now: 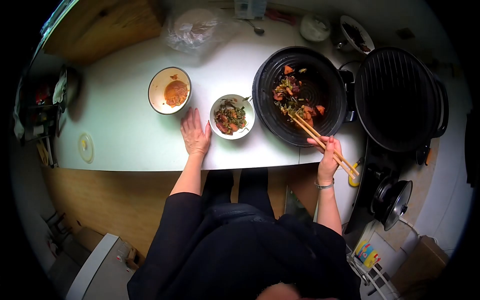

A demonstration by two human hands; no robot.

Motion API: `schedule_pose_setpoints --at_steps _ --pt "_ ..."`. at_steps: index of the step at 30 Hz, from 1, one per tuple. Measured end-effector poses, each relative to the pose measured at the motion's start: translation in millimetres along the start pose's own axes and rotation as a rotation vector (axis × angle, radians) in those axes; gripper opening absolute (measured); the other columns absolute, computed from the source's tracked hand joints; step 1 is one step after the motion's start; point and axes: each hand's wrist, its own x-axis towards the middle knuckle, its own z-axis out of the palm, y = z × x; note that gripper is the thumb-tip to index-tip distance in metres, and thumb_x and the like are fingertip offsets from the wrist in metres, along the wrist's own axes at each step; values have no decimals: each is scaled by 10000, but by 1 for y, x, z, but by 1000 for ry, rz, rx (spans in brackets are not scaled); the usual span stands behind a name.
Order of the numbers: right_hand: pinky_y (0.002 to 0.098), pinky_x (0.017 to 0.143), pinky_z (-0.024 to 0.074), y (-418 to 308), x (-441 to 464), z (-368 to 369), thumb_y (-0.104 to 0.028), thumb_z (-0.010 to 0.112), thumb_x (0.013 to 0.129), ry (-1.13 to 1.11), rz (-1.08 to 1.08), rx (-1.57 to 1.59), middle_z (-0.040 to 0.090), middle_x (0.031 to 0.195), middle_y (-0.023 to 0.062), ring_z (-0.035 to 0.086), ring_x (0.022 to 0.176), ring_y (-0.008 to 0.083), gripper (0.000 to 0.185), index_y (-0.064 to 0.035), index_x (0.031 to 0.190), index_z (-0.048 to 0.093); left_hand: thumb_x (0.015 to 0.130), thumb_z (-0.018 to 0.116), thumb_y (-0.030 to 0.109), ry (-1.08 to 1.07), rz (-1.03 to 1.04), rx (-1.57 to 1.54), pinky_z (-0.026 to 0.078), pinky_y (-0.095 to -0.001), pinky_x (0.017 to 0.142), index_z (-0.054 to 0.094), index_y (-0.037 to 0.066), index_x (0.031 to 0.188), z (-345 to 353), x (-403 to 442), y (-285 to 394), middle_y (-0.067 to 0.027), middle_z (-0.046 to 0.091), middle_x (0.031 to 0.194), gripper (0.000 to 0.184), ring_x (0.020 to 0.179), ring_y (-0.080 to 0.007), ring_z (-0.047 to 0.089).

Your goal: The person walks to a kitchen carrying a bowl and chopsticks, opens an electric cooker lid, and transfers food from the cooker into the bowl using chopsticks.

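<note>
My right hand [328, 156] is closed round a pair of wooden chopsticks [320, 137]. Their tips touch the cooked food [295, 102], a mix of orange pieces and greens, inside a round black electric pan [265, 120]. My left hand [195, 134] lies flat on the white table with its fingers out, between two bowls. Just right of it stands a small white bowl [234, 136] full of similar food. Beyond its fingertips is a larger cream bowl [156, 95] with a dark rim and some reddish-brown sauce or scraps at the bottom.
The pan's ridged black lid [397, 100] stands open on the right. At the back are a plastic bag [192, 30], a spoon [257, 30], a glass jar [315, 27] and a white dish [360, 30]. A clear round lid [85, 147] lies at left. Pots [395, 200] sit lower right.
</note>
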Motion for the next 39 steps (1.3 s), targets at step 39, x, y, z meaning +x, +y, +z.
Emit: schedule_pose_setpoints --at_steps 39 --pt "301 576 461 -80 53 94 4 547 803 -607 -533 -382 562 769 128 571 630 245 69 28 867 551 820 487 353 -26 -8 -8 165 -421 1081 284 59 1352 -3 1 1 -114 283 1396 641 1279 -271 257"
